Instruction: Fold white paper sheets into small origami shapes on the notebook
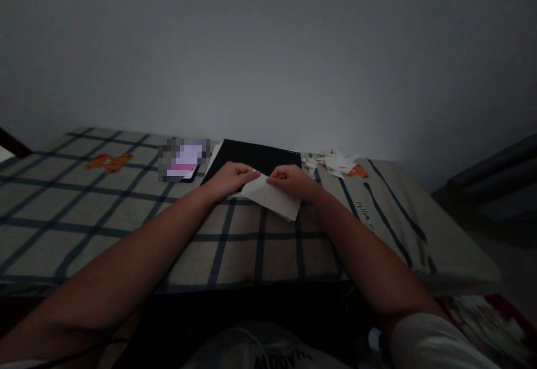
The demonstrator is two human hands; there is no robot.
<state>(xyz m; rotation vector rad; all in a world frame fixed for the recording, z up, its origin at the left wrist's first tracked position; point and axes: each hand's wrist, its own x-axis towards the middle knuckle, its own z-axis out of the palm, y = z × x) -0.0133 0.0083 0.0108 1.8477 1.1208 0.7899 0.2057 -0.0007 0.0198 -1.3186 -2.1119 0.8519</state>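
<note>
I see my left hand (230, 179) and right hand (290, 181) pinching the far edge of the white paper (272, 199), which slants down-right toward the bed's (126, 212) near edge

Dim, murky, edges warped, corners dark

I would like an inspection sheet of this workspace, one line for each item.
Surface: checked cloth with dark grid lines and orange bear prints covers the table.
Job's things: white paper sheet, held at its top edge by both hands.
Clutter: black board behind the hands; pile of paper scraps at the back right; blurred device at the back left.
Hands: left hand and right hand both pinch the sheet.
Cables: a thin pale cord on the lap, dim.
Surroundings: bare grey wall; the room is dark.
</note>
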